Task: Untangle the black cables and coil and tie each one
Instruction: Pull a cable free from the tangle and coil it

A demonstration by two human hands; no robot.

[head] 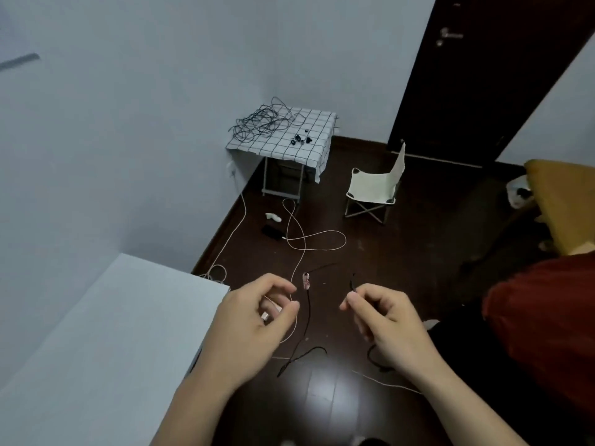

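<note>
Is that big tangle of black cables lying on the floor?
No, the tangle of black cables lies on top of the small table with the checked cloth, in the corner of the room.

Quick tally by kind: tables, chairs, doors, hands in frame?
Table: 1
Folding chair: 1
Door: 1
Hands: 2, left hand and right hand, whose fingers pinch a black cable
Total: 5

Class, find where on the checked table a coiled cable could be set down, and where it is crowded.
Free: the cloth's right edge, beyond the small black pieces. Crowded: the left half, under the tangled black cables.
</note>
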